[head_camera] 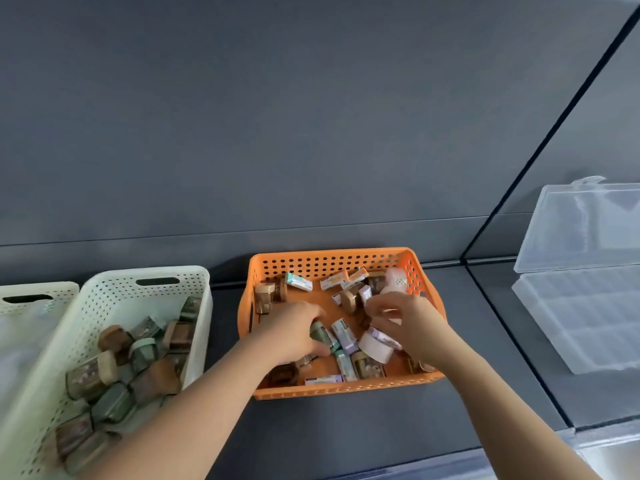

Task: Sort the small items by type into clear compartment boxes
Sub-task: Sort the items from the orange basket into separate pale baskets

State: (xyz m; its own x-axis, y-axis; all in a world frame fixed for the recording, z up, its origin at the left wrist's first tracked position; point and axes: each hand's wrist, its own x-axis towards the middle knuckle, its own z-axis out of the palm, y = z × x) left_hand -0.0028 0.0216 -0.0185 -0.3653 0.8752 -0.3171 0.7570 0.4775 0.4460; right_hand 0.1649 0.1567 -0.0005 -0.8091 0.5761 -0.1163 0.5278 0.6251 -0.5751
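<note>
An orange perforated basket sits mid-table, holding several small cartons, little jars and round white tubs. Both my hands reach into it. My left hand curls round a small green-capped jar near the basket's middle. My right hand hovers over the right half with fingers bent; a pale item shows at its fingertips, and whether it is pinched is unclear. A clear compartment box stands open at the far right, its lid propped against the wall.
A white perforated basket at the left holds several brown and green small jars. Another white basket shows at the far left edge. A dark grey wall rises behind. A seam in the tabletop runs between the orange basket and the clear box.
</note>
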